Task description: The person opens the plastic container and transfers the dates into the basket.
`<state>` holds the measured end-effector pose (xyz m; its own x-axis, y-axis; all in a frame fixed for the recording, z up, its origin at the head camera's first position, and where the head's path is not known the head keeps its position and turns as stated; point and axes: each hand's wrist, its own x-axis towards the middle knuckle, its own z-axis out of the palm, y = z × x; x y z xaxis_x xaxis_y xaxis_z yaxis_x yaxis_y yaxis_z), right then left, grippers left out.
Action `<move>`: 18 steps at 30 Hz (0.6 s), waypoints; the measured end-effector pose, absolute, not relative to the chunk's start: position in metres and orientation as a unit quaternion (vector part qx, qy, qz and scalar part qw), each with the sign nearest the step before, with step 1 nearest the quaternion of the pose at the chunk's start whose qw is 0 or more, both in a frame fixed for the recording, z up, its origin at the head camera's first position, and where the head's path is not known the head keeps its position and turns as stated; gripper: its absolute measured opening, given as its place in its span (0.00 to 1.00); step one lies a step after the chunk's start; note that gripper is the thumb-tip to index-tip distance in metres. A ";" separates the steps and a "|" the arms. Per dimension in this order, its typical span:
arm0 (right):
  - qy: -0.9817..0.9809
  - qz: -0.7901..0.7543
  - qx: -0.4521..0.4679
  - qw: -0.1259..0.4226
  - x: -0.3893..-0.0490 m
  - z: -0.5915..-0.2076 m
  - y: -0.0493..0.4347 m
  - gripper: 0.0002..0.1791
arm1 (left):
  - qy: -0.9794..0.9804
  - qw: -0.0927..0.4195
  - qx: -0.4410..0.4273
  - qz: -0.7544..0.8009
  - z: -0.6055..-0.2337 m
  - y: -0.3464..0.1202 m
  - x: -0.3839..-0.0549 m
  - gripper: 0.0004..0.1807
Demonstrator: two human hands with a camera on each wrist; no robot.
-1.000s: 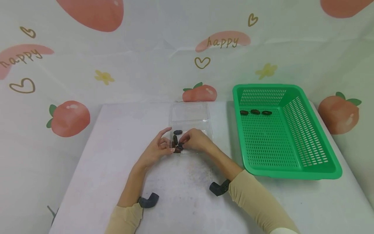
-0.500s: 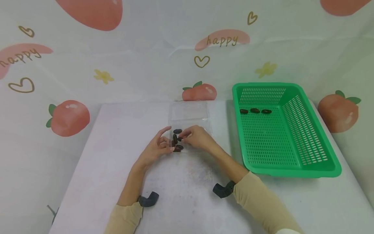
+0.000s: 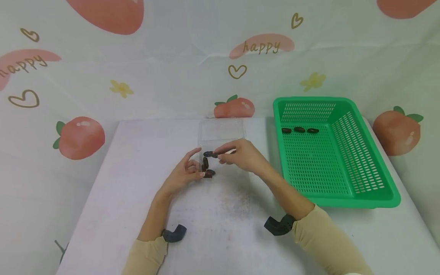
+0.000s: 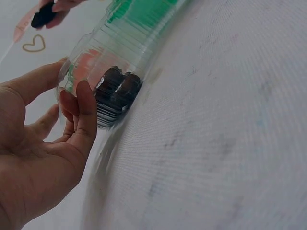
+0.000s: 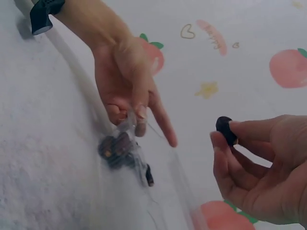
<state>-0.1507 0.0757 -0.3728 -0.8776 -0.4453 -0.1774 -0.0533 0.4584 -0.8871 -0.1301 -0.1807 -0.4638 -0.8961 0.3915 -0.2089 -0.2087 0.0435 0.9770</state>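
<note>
Above the clear plastic box [image 3: 222, 130], my right hand [image 3: 245, 156] pinches one dark date [image 5: 224, 128] between thumb and fingertips. The right wrist view shows that date lifted off the other dates. At the box's near left corner, my left hand [image 3: 183, 173] grips the wall, thumb at the front and index finger stretched along the side. Several dark dates [image 3: 206, 162] lie along the left side of the box, some seen through its ribbed wall in the left wrist view. The box's hinged lid lies folded back toward the wall.
A green plastic basket [image 3: 340, 202] stands on the right of the white table [image 3: 120, 191], with three dates [image 3: 300, 130] in a row at its back left. Behind the table hangs a white cloth [image 3: 178, 68] printed with peaches. Dark camera mounts [image 3: 280, 225] sit on both wrists.
My right hand has picked up a date from the near left of the box and moved it up and away, toward the back. The left hand has stayed at the box corner.
</note>
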 end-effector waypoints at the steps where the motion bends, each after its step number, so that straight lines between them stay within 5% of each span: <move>1: 0.830 -0.501 -0.151 0.195 -0.151 -0.371 0.078 0.11 | 0.688 0.219 0.066 0.689 -0.464 -0.181 -0.130 0.49; 18: 0.816 -0.527 -0.147 0.186 -0.164 -0.338 0.134 0.12 | 0.698 0.213 0.070 0.680 -0.466 -0.181 -0.129 0.49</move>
<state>-0.1644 0.1341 -0.3381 -0.8873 -0.4362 -0.1497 -0.0434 0.4022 -0.9145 -0.1294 -0.1815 -0.4662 -0.8993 0.3880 -0.2019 -0.1914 0.0660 0.9793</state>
